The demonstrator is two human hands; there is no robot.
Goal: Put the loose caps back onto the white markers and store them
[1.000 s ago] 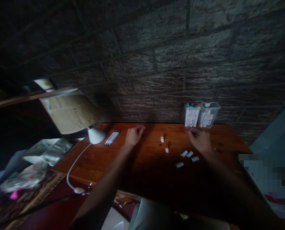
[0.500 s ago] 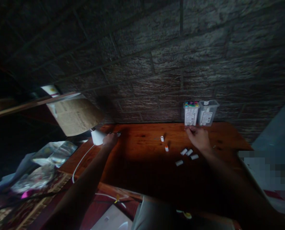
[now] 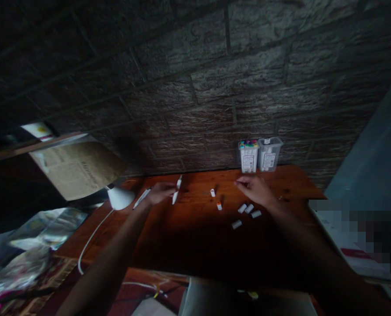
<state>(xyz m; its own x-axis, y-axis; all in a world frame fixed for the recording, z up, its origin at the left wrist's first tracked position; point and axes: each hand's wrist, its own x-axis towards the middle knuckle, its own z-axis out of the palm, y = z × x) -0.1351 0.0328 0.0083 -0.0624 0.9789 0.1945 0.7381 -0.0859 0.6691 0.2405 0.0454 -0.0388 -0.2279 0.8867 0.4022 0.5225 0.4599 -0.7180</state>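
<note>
My left hand (image 3: pixel 159 193) pinches a white marker (image 3: pixel 176 193), held nearly upright above the left half of the desk. Another white marker (image 3: pixel 141 199) lies slantwise beside that wrist, close to the lamp base. My right hand (image 3: pixel 256 189) hovers at the right with its fingers closed; whether anything small is between them I cannot make out. Between the hands stand a white cap (image 3: pixel 213 192) and an orange-topped white cap (image 3: pixel 219 205). Several more white caps (image 3: pixel 242 208) lie on their sides nearer to me.
Behind my right hand, a clear box (image 3: pixel 248 158) of colourful-tipped markers stands beside a second clear box (image 3: pixel 270 154) against the brick wall. A lamp (image 3: pixel 119 198) with a paper shade stands left on the wooden desk (image 3: pixel 182 232), its white cord (image 3: pixel 89 241) hanging over the edge.
My left hand has moved right from the lamp base, and the marker in it is now raised upright. The right hand has drawn slightly away from the boxes. The view has turned a little right.
</note>
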